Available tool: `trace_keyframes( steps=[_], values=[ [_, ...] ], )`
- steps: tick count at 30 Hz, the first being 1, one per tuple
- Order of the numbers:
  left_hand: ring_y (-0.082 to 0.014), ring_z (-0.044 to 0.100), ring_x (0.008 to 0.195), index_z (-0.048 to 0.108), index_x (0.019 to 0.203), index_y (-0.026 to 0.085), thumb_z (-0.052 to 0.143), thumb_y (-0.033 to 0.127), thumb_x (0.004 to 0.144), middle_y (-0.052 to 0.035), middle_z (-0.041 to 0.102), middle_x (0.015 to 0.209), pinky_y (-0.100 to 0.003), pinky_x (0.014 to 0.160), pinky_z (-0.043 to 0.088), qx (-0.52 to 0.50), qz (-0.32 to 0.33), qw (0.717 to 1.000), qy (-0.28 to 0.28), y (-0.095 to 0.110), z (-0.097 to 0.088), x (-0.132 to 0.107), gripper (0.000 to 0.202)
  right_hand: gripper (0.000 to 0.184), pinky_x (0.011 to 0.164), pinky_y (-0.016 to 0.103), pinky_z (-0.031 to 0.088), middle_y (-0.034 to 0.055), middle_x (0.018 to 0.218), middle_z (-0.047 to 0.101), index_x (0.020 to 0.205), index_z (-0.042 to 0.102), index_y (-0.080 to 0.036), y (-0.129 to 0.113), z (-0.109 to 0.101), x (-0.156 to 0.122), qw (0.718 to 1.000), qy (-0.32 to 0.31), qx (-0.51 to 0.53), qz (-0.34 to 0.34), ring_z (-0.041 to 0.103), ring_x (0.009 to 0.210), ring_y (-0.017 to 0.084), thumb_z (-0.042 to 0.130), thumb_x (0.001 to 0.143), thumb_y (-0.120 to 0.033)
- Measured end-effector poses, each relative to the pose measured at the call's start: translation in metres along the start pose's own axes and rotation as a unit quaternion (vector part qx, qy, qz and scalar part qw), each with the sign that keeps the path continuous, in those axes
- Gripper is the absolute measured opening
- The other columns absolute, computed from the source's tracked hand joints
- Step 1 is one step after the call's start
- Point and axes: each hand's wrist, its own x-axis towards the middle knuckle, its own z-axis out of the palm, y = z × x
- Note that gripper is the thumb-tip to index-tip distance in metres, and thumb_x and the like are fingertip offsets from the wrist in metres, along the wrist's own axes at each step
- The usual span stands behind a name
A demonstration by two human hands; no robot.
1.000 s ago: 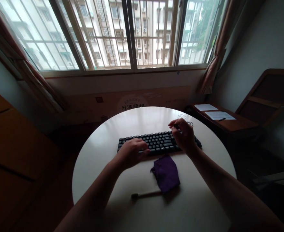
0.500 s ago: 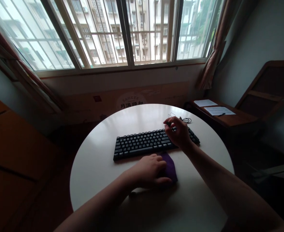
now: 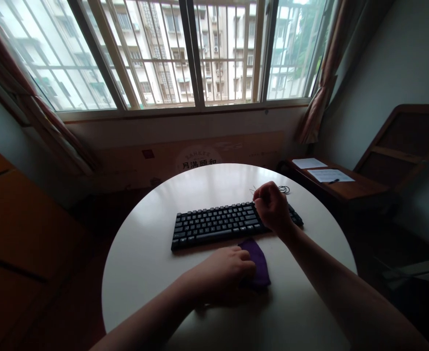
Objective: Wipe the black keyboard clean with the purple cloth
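A black keyboard (image 3: 214,224) lies across the middle of a round white table (image 3: 144,263). My right hand (image 3: 272,207) hovers over the keyboard's right end, fingers pinched on something small and thin that I cannot make out. A purple cloth (image 3: 258,261) lies just in front of the keyboard. My left hand (image 3: 223,270) rests on the cloth's left part with its fingers curled onto it. A thin wire loop and a coiled dark cable (image 3: 283,189) lie on the table behind my right hand.
A low wooden side table (image 3: 345,187) at the right carries two white papers (image 3: 330,175) and a pen. A barred window (image 3: 185,53) spans the far wall, curtains at both ends. Brown wooden furniture (image 3: 24,234) stands at the left.
My left hand left the keyboard and came down onto the purple cloth, covering the stick that lay by it. My right hand stayed pinched over the keyboard's right end.
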Motion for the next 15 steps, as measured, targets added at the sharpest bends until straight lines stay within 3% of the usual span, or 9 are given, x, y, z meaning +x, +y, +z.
trace_keyframes(
  steps=[2, 6, 9, 11, 15],
  values=[
    [-0.0172, 0.056, 0.079, 0.058, 0.08, 0.021, 0.076, 0.041, 0.074, -0.0017, 0.061, 0.089, -0.029, 0.07, 0.041, -0.002, 0.006, 1.0, 0.001, 0.001, 0.002, -0.001, 0.027, 0.018, 0.056, 0.023, 0.044, -0.0033, 0.068, 0.059, 0.08, 0.044, -0.022, -0.001, -0.002, 0.0, 1.0, -0.005, 0.006, 0.011, 0.054, 0.056, 0.012, 0.049, 0.071, -0.008],
    [-0.0156, 0.056, 0.076, 0.061, 0.077, 0.021, 0.069, 0.025, 0.078, -0.0015, 0.062, 0.087, -0.027, 0.068, 0.041, -0.054, 0.01, 0.998, -0.008, 0.002, 0.0, -0.001, 0.009, 0.029, 0.06, 0.023, 0.045, -0.0038, 0.07, 0.058, 0.097, 0.051, -0.022, -0.003, -0.007, 0.003, 0.999, -0.047, 0.012, 0.02, 0.058, 0.061, 0.013, 0.049, 0.073, -0.007],
    [-0.0141, 0.055, 0.075, 0.061, 0.078, 0.018, 0.062, 0.022, 0.08, -0.002, 0.062, 0.088, -0.025, 0.064, 0.04, -0.151, -0.049, 0.987, 0.027, -0.004, -0.011, -0.004, 0.004, 0.039, 0.061, 0.023, 0.045, -0.0037, 0.071, 0.059, 0.109, 0.055, -0.021, -0.005, -0.01, 0.004, 0.996, -0.087, 0.006, 0.007, 0.056, 0.06, 0.012, 0.048, 0.074, -0.005],
    [-0.0142, 0.055, 0.074, 0.061, 0.081, 0.017, 0.057, 0.023, 0.083, -0.0021, 0.061, 0.084, -0.024, 0.064, 0.041, -0.239, -0.106, 0.962, 0.077, -0.012, -0.018, -0.008, 0.007, 0.038, 0.061, 0.023, 0.045, -0.0028, 0.074, 0.062, 0.11, 0.059, -0.021, -0.006, -0.01, 0.005, 0.992, -0.125, 0.014, -0.001, 0.055, 0.059, 0.011, 0.049, 0.076, -0.006],
    [-0.0133, 0.051, 0.066, 0.058, 0.084, 0.015, 0.053, 0.035, 0.086, 0.0002, 0.055, 0.072, -0.023, 0.057, 0.038, -0.417, -0.168, 0.874, 0.184, -0.038, -0.023, -0.014, 0.021, 0.016, 0.064, 0.025, 0.047, 0.0015, 0.08, 0.067, 0.097, 0.067, -0.019, -0.014, -0.008, 0.004, 0.975, -0.221, 0.031, -0.02, 0.06, 0.066, 0.013, 0.056, 0.087, -0.019]
  ],
)
